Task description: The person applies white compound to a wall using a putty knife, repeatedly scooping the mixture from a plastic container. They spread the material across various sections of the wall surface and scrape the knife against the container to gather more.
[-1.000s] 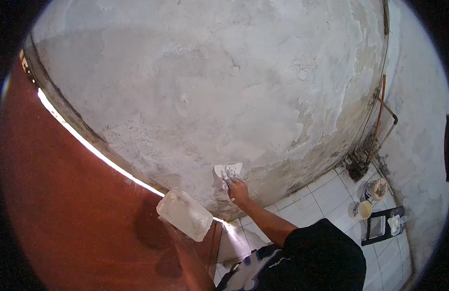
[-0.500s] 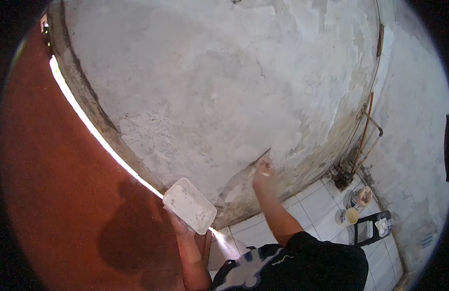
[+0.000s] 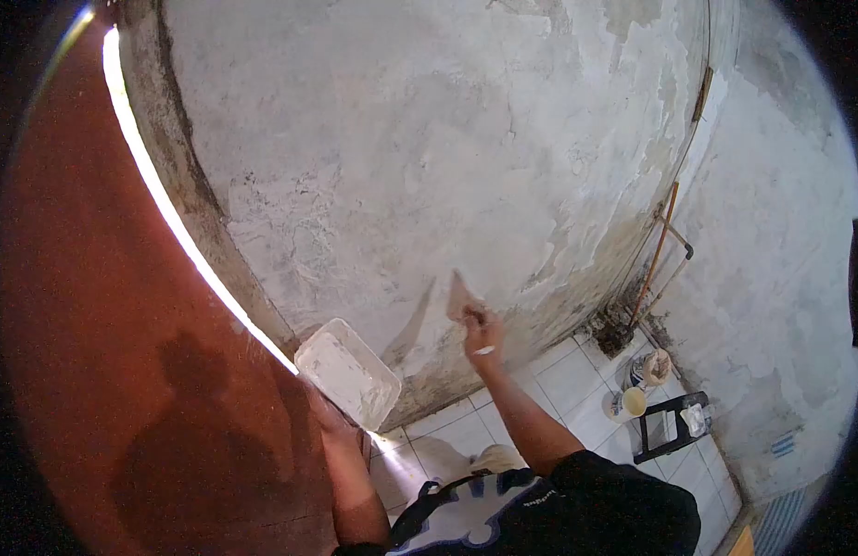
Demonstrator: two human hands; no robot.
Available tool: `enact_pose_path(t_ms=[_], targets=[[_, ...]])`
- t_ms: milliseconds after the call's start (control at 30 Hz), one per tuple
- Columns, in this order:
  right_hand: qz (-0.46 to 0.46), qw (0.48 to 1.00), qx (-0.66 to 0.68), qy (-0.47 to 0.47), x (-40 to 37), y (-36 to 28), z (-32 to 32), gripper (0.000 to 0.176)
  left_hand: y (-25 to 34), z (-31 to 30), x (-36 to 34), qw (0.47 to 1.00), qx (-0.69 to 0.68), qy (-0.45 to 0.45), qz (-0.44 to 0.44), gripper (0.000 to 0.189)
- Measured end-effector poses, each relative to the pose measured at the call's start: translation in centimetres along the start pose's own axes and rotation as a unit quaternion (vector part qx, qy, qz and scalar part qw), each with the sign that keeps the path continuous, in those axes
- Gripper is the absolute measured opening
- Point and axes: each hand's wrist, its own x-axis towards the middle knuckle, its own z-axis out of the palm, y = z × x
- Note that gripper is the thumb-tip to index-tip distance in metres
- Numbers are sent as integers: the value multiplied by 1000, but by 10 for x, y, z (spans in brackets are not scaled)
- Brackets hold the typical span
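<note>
My left hand (image 3: 331, 419) grips the side of a white rectangular plastic tub (image 3: 386, 402). The tub tilts toward me, its inside coated with pale putty; some of my fingers are hidden behind it. In my right hand (image 3: 485, 338), fingers closed around the handle, is a putty knife (image 3: 460, 295). Its blade points up the wall (image 3: 373, 157), close in front of the surface, and throws a slanting shadow to its left. The wall is patchy grey-white, with rough, flaking stretches at left and along its lower edge.
A red-brown surface (image 3: 197, 306) with a bright light strip (image 3: 178, 222) lies at left. On the white tiled floor (image 3: 577, 385) at right stand a cream cup (image 3: 633, 401), a bucket (image 3: 656, 368) and a black stool (image 3: 674, 449). Pipes (image 3: 658, 250) run up the corner.
The putty knife has turned from nearly edge-on to showing its blade's flat face, and my right hand has shifted left. The whole view has moved a little; my left hand still holds the tub.
</note>
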Motion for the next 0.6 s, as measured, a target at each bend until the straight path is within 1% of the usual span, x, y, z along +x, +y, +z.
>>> enact_pose_path(t_ms=[33,67,100,133,167,200,233,267,300,333,367,400,433,467,500,533,567,600], targets=[[1,1000,-1,-2,1,10,-6,19,6,8,-1,1000,10,10,6,70],[133,989,32,59,3,22,-12,22,8,12,-3,1000,20,20,11,71],[263,955,62,120,2,34,-15,25,10,6,-4,999,21,24,8,71],[266,955,60,117,1,49,-15,25,12,-4,-2,999,27,21,12,71],[350,902,182,177,2,66,-11,20,13,-9,-3,999,33,16,18,71],[424,822,299,233,3,92,-6,17,14,-8,-6,999,33,18,18,71],[424,823,300,231,-4,196,1,17,16,-3,-7,1000,13,10,14,72],[434,779,388,231,-4,287,25,16,17,0,-8,1000,-6,2,11,72],[442,727,472,229,-11,365,59,15,16,0,-8,1000,-3,1,13,72],[444,724,477,228,6,303,58,15,15,-3,-11,1000,20,5,18,73],[476,732,404,273,15,240,50,17,16,-4,-9,999,43,6,26,73],[504,734,331,314,28,150,55,18,18,-4,-9,998,48,1,36,73],[504,731,340,310,34,92,51,18,19,-3,-13,998,43,-1,35,72],[456,797,291,268,38,48,47,19,20,-1,-13,999,36,-1,32,72],[404,855,236,224,40,23,49,19,22,2,-11,999,39,-2,36,72],[405,854,237,222,39,15,57,19,23,5,-10,997,59,20,49,72],[331,899,215,189,34,11,64,19,22,7,-11,994,79,44,58,71],[257,935,188,154,26,9,66,18,19,5,-11,994,82,47,53,71]])
